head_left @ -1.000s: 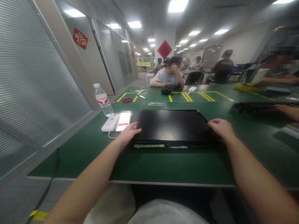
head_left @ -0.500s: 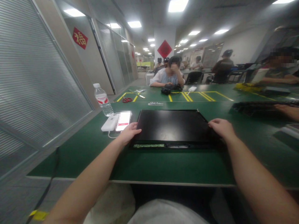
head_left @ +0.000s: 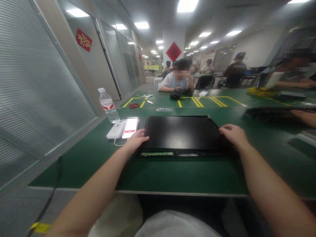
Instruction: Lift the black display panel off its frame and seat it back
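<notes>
In front of me a flat black display panel (head_left: 181,133) lies over a thin black frame on the green table. A strip of green circuit board (head_left: 158,153) shows along the near side, below the panel. My left hand (head_left: 136,140) grips the panel's left edge, thumb on top and the other fingers partly hidden at the side. At the opposite edge, my right hand (head_left: 233,134) pinches the right side with its fingers bent inward. Both hands are closed on the panel, which looks nearly level.
Left of the panel are a lit phone (head_left: 130,127), a white power bank (head_left: 115,130) with a cable, and a water bottle (head_left: 108,104). Red-handled scissors (head_left: 134,105) lie farther back. Across the table (head_left: 177,176) a person sits by a black object (head_left: 175,94). Another person's hand (head_left: 304,116) is at right.
My hands and the panel stay almost still. The person across the table has lowered their head slightly.
</notes>
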The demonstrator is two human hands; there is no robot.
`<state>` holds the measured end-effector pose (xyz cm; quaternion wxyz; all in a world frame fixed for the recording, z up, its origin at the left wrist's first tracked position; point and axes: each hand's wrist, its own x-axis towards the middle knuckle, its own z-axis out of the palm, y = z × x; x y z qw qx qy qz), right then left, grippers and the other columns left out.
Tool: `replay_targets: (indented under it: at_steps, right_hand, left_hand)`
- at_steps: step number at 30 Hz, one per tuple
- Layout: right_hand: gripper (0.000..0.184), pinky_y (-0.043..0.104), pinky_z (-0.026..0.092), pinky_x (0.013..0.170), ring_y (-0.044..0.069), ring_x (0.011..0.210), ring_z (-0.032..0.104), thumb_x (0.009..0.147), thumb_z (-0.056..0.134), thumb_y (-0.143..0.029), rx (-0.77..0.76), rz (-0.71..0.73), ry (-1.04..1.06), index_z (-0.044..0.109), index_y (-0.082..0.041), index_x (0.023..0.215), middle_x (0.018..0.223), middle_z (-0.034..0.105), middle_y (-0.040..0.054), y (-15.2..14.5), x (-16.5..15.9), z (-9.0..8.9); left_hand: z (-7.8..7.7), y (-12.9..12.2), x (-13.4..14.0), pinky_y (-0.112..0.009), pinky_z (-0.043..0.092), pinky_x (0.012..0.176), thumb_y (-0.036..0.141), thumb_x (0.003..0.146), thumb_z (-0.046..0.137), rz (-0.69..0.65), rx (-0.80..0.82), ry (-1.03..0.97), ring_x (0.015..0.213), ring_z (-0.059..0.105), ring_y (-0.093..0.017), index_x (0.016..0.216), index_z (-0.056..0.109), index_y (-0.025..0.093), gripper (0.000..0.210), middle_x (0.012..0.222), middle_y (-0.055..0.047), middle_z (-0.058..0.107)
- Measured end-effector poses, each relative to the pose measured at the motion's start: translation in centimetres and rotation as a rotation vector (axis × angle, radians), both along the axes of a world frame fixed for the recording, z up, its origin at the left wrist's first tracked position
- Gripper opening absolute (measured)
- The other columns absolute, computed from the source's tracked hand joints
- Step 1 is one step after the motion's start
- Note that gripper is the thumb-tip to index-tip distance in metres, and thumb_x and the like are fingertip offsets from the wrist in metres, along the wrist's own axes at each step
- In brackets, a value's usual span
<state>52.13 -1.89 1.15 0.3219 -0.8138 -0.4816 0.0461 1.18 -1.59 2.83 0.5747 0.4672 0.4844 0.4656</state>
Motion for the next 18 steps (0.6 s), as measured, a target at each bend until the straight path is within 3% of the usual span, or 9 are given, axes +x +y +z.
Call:
replay_targets:
  at_steps: [18]
  right_hand:
    - [0.026,0.041,0.059,0.080,0.033,0.090,0.077,0.083,0.072,-0.043,-0.049,-0.026,-0.015,0.088,-0.027,0.096,0.092,0.083,0.0113,-0.27,-0.50,0.41]
  left_hand:
    - [0.44,-0.38,0.33,-0.052,0.062,0.120,-0.003,0.074,0.088,0.011,-0.008,-0.018,0.124,0.084,-0.035,0.115,0.077,0.018,0.047,0.114,-0.013,0.090]
